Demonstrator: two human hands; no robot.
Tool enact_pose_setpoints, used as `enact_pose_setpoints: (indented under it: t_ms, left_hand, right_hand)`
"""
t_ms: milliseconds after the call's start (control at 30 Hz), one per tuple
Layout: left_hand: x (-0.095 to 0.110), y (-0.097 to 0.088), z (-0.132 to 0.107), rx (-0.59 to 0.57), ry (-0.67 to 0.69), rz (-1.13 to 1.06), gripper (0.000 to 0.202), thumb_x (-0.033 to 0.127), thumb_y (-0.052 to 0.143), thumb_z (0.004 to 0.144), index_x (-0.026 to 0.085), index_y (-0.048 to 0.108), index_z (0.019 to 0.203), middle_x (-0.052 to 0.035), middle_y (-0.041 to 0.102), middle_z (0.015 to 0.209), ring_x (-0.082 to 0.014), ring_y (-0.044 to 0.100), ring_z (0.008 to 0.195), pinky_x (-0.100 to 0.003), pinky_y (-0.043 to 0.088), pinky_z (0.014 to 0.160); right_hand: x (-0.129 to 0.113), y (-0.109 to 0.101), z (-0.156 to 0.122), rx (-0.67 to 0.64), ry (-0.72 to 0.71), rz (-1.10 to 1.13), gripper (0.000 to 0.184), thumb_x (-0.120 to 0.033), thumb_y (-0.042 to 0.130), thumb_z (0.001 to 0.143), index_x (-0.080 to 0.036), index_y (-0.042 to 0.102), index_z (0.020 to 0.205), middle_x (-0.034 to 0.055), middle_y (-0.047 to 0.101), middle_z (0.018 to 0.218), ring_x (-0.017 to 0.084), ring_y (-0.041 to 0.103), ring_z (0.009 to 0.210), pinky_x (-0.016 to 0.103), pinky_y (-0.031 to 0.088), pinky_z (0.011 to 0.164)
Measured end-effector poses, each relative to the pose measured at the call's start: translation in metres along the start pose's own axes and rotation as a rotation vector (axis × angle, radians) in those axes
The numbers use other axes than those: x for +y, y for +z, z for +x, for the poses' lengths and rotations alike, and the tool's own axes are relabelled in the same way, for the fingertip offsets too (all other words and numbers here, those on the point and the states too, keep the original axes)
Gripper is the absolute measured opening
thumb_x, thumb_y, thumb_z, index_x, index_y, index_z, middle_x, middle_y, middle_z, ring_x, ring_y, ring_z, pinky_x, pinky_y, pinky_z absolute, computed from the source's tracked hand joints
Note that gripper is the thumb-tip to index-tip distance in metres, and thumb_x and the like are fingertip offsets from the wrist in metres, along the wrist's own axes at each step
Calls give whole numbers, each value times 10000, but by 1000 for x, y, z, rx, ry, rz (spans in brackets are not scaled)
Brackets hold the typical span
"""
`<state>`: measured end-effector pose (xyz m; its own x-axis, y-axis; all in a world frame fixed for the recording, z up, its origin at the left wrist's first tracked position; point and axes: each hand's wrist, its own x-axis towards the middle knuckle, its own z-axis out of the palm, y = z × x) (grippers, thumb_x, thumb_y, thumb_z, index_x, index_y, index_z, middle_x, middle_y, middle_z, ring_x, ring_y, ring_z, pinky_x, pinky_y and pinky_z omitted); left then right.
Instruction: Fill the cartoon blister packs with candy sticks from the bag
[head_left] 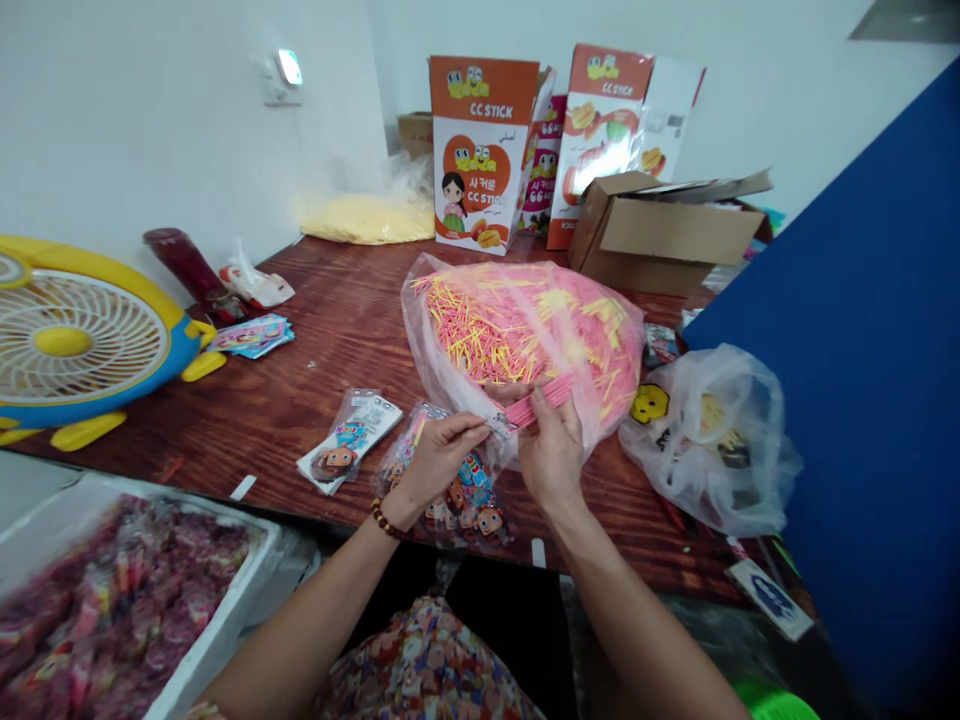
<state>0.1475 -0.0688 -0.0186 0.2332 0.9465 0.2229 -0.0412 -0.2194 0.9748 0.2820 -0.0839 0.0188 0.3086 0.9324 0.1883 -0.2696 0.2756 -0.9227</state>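
Note:
A big clear bag full of pink and yellow sticks lies on the wooden table in front of me. My right hand is closed round a bunch of pink sticks at the bag's near edge. My left hand pinches the mouth of a small printed packet against the ends of those sticks. Under my hands lies a pile of printed cartoon packets. One more such packet lies to the left.
A yellow and blue fan stands at the left. A white box of filled packets sits at lower left. CC Stick cartons, a brown cardboard box and a blue board stand behind and right. A clear bag lies right.

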Motion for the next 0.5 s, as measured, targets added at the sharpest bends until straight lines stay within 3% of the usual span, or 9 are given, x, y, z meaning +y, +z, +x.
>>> enact_pose_setpoints:
  t_ms: [133, 233, 400, 500]
  left_hand:
    - [-2, 4, 1, 9, -34, -53, 163, 325, 698, 802, 171, 751, 804, -15, 696, 747, -140, 575, 687, -247, 454, 669]
    - [1, 6, 6, 10, -70, -108, 165, 327, 732, 768, 168, 753, 809, -16, 704, 766, -135, 581, 695, -246, 465, 684]
    - [9, 6, 18, -63, -99, -213, 196, 338, 752, 759, 146, 750, 796, -17, 688, 740, -123, 579, 681, -241, 467, 675]
    - [11, 6, 23, -56, -88, -236, 203, 340, 757, 764, 138, 746, 774, -10, 666, 707, -107, 552, 651, -228, 444, 643]
  right_hand:
    - [-1, -2, -2, -40, -20, -70, 232, -338, 503, 932, -209, 692, 890, 49, 768, 935, 208, 690, 1006, 405, 401, 1088]
    - [0, -5, 1, -142, -1, -107, 226, -327, 511, 930, -206, 703, 928, 55, 754, 1074, 203, 647, 1117, 393, 382, 1109]
    - [-1, -13, 20, -361, 104, -93, 193, -335, 663, 838, -238, 671, 1004, 43, 725, 1177, 213, 648, 1130, 382, 477, 1011]
    - [-7, -16, 31, -365, 108, -65, 271, -424, 611, 883, -270, 657, 1101, 37, 728, 1168, 214, 674, 1081, 389, 517, 951]
